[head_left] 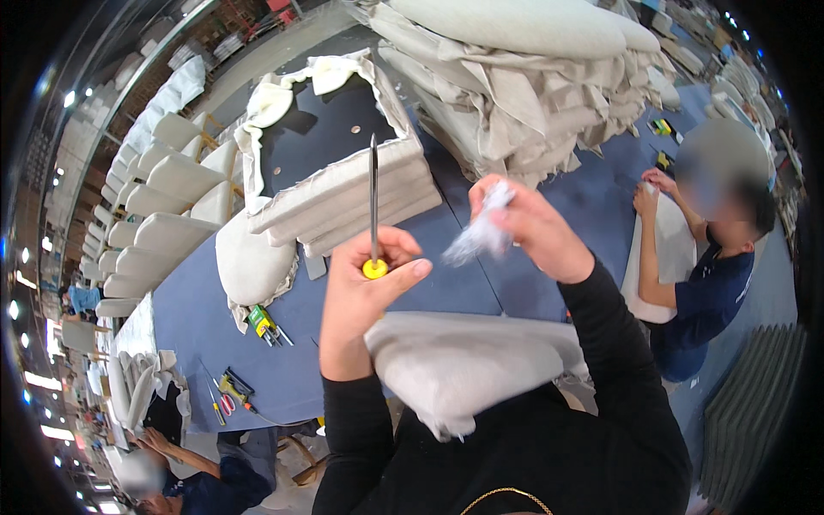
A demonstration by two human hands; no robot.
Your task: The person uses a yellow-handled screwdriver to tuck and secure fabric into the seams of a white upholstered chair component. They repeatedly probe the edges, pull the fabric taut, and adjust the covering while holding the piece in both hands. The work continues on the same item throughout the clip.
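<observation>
My left hand (365, 279) is closed around a yellow-handled screwdriver (374, 206), its long metal shaft pointing up and away from me. My right hand (532, 227) pinches a wad of white fluffy stuffing (481, 232) between thumb and fingers, with loose strands hanging toward the left. Below both hands, against my body at the table's near edge, lies a padded piece in pale beige fabric (472, 360). Neither hand touches the table.
On the blue-grey table (343, 330) sit a stack of upholstered seats (360, 193), a pile of beige covers (524, 94), a green box (262, 319) and a staple gun (236, 386). Co-workers sit at right (717, 283) and lower left (215, 485).
</observation>
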